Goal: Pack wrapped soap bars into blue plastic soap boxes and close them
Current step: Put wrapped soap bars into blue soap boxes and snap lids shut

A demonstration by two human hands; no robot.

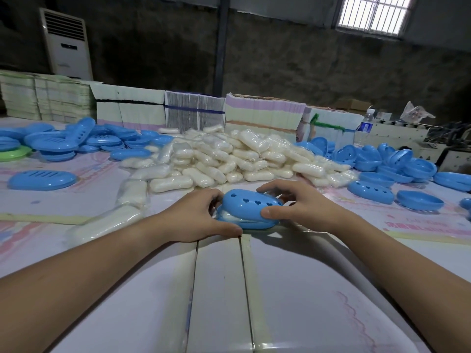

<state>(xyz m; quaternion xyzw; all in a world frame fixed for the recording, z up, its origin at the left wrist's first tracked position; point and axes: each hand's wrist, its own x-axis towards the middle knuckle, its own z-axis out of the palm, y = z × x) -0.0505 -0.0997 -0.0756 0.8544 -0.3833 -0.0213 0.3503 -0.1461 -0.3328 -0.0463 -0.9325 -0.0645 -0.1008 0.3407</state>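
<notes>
Blue oval plastic soap box (248,211) with heart-shaped holes in its lid lies on the pale tabletop (219,289) at the centre, between both hands. Its lid sits tilted over the base and is not fully down: at the 9 o'clock end a gap shows a white wrapped soap bar (227,217) inside. The left hand (201,217) has a grip on the 9 o'clock end of the box, fingers curled over the lid and thumb low against the base. The right hand (295,203) has a grip on the 3 o'clock end, fingers over the far edge of the lid and thumb pressed on the near side.

At 12 o'clock from the box is a big heap of white wrapped soap bars (237,156). Loose blue soap box halves (390,161) lie at 2 o'clock, and more blue halves (63,141) at 10 o'clock. Behind the heap stand stacks of flat printed cartons (262,110).
</notes>
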